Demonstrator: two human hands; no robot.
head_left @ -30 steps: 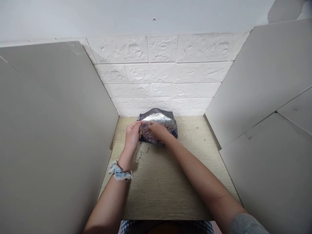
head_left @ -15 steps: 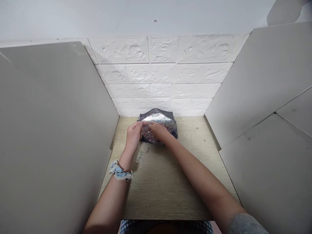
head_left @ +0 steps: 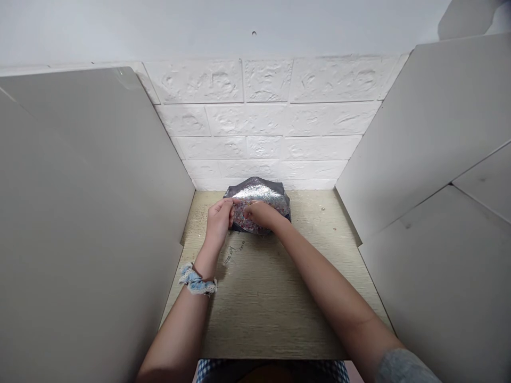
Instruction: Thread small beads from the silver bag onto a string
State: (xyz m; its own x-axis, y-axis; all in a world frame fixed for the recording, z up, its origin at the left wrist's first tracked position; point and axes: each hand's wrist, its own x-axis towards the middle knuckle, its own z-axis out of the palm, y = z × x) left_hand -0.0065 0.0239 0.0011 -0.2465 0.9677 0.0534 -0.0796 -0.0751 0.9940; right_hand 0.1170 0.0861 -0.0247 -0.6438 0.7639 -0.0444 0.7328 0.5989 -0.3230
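A shiny silver-lined pouch (head_left: pixel 257 189) with dark outer sides lies at the back of the table, filled with small multicoloured beads (head_left: pixel 243 221). My left hand (head_left: pixel 219 215) is at the pouch's left side, thumb and forefinger pinched together; what they hold is too fine to make out. Over the beads, my right hand (head_left: pixel 261 214) has its fingers pressed together, a short gap from the left fingertips. Whatever is in them is too small to tell. A short strand of clear beads (head_left: pixel 235 251) lies on the table just below the hands.
Tall grey panels stand at left (head_left: pixel 120 213) and right (head_left: pixel 419 159) of the wooden table (head_left: pixel 275 303). A white brick-patterned wall (head_left: pixel 263 119) rises behind the pouch. A few tiny loose bits (head_left: pixel 323 209) lie on the right side of the tabletop.
My right hand has moved slightly right, away from the left fingertips, and remains over the beads. The left hand and the bead strand stay almost where they were.
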